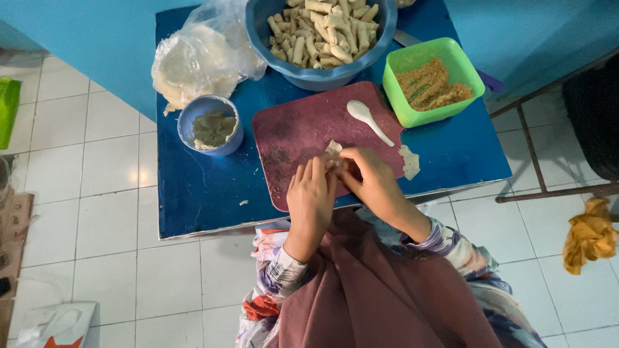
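My left hand (311, 200) and my right hand (371, 177) meet over the near part of a dark red cutting board (293, 132) on a blue table (200, 187). Both pinch a small pale dough wrapper (333, 150) between their fingertips; most of it is hidden by the fingers. A white spoon (367, 119) lies on the board just beyond my right hand. A scrap of pale dough (409, 161) lies at the board's right edge.
A large blue bowl (303, 76) of rolled pastries stands at the back. A green tub (445, 113) of brownish filling is at right, a small blue bowl (187, 125) of paste at left, a plastic bag of wrappers (193, 61) behind it. A yellow cloth (588, 235) lies on the tiled floor.
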